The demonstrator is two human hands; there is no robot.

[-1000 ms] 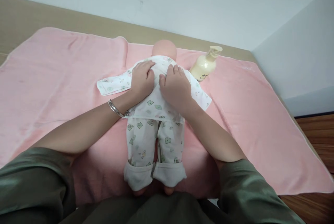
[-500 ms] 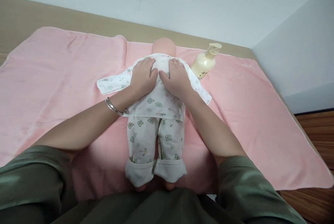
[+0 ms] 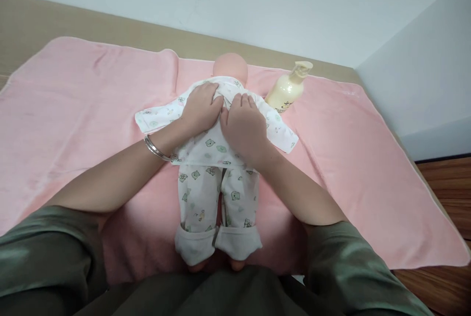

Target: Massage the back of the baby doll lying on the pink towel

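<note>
Where the doll (image 3: 219,154) lies: face down on the pink blanket (image 3: 368,159), its head (image 3: 230,66) at the far edge, its feet (image 3: 237,264) by the near edge.
Shirt (image 3: 200,148): white with small animal prints, sleeves spread to either side, hem over the top of the trousers.
Trousers (image 3: 200,198): printed alike, legs side by side, plain white cuffs (image 3: 238,242) turned up.
Left hand (image 3: 200,107): flat and wide, palm down on the left of the doll's upper back, fingers together.
Right hand (image 3: 245,122): wide, slightly arched over the right of the upper back, thumb just beside the left thumb; whether the whole palm touches, I cannot tell.
Bracelet (image 3: 156,149): silver, around the left wrist.
Bottle (image 3: 287,90): pale yellow with a pump, near the blanket's far edge, just beside the shirt's right sleeve.
Table (image 3: 110,24): tan, bare strip showing beyond the blanket's far edge.
Wall (image 3: 275,7): white, behind the table.
</note>
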